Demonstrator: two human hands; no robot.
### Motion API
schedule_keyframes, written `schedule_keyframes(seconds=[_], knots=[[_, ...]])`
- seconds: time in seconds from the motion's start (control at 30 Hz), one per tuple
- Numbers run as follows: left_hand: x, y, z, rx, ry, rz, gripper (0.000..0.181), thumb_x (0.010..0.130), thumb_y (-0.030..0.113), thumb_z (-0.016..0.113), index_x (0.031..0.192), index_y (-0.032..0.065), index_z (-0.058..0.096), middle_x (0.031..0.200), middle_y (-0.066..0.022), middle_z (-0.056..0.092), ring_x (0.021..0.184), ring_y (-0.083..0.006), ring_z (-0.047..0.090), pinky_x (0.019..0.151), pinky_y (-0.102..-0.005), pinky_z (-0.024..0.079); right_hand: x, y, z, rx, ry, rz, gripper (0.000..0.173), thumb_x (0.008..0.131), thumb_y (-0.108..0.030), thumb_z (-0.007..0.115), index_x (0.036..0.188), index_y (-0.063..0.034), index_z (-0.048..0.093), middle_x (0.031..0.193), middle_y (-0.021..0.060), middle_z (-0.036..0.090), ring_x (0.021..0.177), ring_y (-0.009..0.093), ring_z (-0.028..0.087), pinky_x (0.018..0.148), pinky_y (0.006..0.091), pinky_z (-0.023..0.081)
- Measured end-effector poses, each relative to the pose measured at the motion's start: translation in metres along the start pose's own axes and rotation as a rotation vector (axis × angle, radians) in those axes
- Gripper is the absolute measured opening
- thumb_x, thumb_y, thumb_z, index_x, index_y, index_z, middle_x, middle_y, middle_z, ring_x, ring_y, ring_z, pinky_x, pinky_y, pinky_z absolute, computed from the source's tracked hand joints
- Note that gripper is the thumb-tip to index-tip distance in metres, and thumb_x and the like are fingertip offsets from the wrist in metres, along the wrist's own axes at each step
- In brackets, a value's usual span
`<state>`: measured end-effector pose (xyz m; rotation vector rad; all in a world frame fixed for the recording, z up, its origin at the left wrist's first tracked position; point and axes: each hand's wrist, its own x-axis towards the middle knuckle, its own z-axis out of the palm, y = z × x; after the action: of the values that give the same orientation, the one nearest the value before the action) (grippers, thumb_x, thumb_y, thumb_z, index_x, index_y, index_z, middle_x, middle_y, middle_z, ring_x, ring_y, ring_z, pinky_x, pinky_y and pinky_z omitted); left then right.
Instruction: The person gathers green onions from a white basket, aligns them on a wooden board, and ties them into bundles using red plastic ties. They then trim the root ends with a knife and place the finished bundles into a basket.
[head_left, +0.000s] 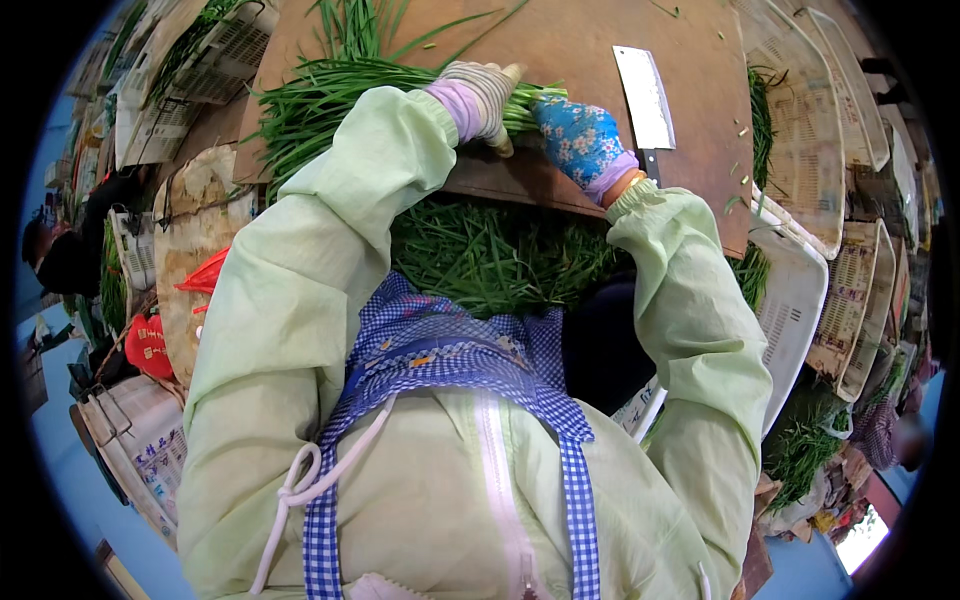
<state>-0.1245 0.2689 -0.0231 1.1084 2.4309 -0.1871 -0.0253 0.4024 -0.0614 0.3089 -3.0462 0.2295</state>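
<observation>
A bundle of green leafy stalks, likely garlic chives (330, 97), lies across the near edge of a brown board (570, 37), its pale cut ends pointing right. My left hand (484, 97), in a striped glove, is closed around the bundle near those ends. My right hand (581, 139), in a blue floral glove, is at the pale ends; its fingertips are hidden, so its hold on them cannot be told. A cleaver (646, 97) with a black handle lies on the board just right of my right hand. More stalks (356, 26) lie at the board's far left.
Loose green leaves (487, 255) fill the space below the board's near edge. White plastic crates (795, 300) stand at the right, others (225, 60) at the upper left. A red bag (150, 345) is at the left. People are at the far left and far right.
</observation>
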Motion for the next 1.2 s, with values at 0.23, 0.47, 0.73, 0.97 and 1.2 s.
schedule_keyframes(seconds=[0.23, 0.47, 0.73, 0.97, 1.2], knots=[[-0.005, -0.001, -0.004, -0.018, -0.006, 0.041, 0.106, 0.047, 0.042, 0.081, 0.133, 0.0029, 0.032, 0.115, -0.0186, 0.054, 0.108, -0.0318, 0.052, 0.091, -0.0376, 0.042, 0.002, 0.024, 0.012, 0.023, 0.205, -0.382, 0.025, 0.074, -0.014, 0.061, 0.098, -0.0107, 0.055, 0.076, 0.0073, 0.060, 0.069, 0.025, 0.062, 0.055, 0.0333, 0.050], [-0.005, -0.004, 0.000, -0.051, 0.014, 0.045, 0.105, 0.049, 0.040, 0.080, 0.135, 0.0050, 0.030, 0.117, -0.0190, 0.052, 0.109, -0.0318, 0.051, 0.092, -0.0378, 0.041, -0.001, 0.028, 0.013, 0.050, 0.139, -0.355, 0.019, 0.077, -0.013, 0.058, 0.096, -0.0115, 0.056, 0.077, 0.0067, 0.060, 0.069, 0.025, 0.062, 0.056, 0.0330, 0.050], [-0.007, -0.004, 0.002, -0.081, 0.014, 0.027, 0.103, 0.051, 0.039, 0.080, 0.135, 0.0059, 0.031, 0.116, -0.0192, 0.052, 0.109, -0.0324, 0.050, 0.093, -0.0377, 0.040, -0.005, 0.035, 0.013, 0.217, 0.182, -0.386, 0.013, 0.076, -0.017, 0.060, 0.086, -0.0109, 0.056, 0.072, 0.0081, 0.060, 0.068, 0.026, 0.062, 0.056, 0.0356, 0.050], [-0.007, -0.003, -0.001, -0.093, -0.007, 0.048, 0.099, 0.051, 0.040, 0.080, 0.133, 0.0066, 0.034, 0.114, -0.0181, 0.053, 0.107, -0.0315, 0.052, 0.092, -0.0377, 0.041, -0.016, 0.038, 0.018, 0.101, 0.244, -0.264, 0.017, 0.077, -0.020, 0.061, 0.090, -0.0111, 0.058, 0.071, 0.0070, 0.060, 0.066, 0.024, 0.062, 0.054, 0.0346, 0.049], [-0.007, -0.006, 0.012, -0.048, 0.108, 0.038, 0.086, 0.053, 0.043, 0.080, 0.125, 0.0099, 0.043, 0.110, -0.0138, 0.056, 0.106, -0.0303, 0.054, 0.089, -0.0399, 0.043, -0.009, 0.026, -0.034, 0.224, 0.459, -0.024, 0.024, 0.074, -0.026, 0.068, 0.094, -0.0147, 0.062, 0.078, 0.0038, 0.061, 0.068, 0.022, 0.061, 0.058, 0.0330, 0.048]])
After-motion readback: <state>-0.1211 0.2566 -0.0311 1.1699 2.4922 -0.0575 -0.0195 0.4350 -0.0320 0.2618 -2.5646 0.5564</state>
